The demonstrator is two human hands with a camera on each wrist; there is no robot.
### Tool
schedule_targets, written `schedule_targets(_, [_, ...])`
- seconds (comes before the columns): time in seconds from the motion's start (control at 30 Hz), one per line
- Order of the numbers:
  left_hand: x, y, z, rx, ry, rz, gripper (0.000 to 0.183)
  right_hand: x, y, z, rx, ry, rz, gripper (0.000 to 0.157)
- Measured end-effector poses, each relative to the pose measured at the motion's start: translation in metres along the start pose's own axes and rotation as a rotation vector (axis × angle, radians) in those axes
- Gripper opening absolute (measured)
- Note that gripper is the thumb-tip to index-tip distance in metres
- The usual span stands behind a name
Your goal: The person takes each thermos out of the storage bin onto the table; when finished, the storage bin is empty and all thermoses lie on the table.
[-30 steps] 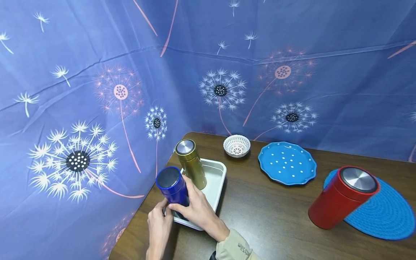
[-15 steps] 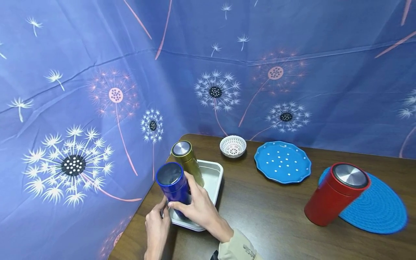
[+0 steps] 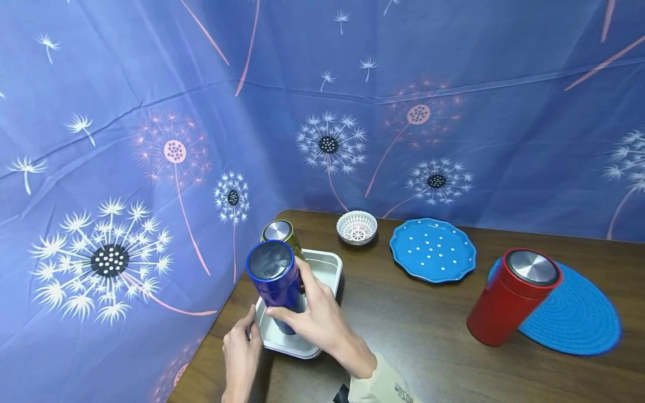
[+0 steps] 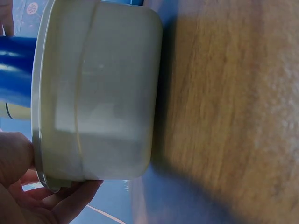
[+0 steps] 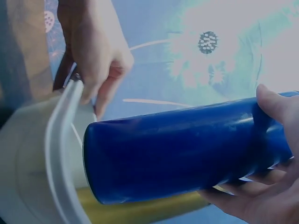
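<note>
As the wooden surface is topped by a white tray, the blue bottle is held over that tray, nearer than the gold bottle, its base seemingly raised. It is clamped in the curled fingers of the right grip, while the tray's left edge is pinched by the left grip. Ideally, the bottle should be kept upright and clear of its neighbour, with the tray held steady so that the rim is not knocked.

- The right hand is lifting the blue bottle higher above the white tray.
- In the head view, the blue bottle is looming larger and covering more of the gold bottle.
</note>
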State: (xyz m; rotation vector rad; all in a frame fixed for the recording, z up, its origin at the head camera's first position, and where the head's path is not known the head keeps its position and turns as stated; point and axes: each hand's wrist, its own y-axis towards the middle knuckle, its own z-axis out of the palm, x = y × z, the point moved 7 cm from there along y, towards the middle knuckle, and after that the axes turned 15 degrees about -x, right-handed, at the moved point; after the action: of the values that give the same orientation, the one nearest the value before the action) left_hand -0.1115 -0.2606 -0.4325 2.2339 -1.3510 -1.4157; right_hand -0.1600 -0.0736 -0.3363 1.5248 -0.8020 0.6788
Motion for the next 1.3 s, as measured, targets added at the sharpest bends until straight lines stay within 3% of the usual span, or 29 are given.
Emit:
schedule_targets(0.7, [-0.001,0.000,-0.003,-0.006,0.007,0.001,0.035,0.009,0.006,-0.072,-0.114,-0.109,-0.072,0.086])
schedule_targets(1.1, [-0.003,0.003,-0.002,-0.006,0.007,-0.006,0.034,-0.003,0.002,-0.109,-0.175,-0.198,-0.030,0.082])
schedule_targets(1.3, [-0.005,0.002,-0.001,0.000,0.005,-0.002,0.034,-0.013,-0.003,-0.128,-0.208,-0.242,0.049,0.083])
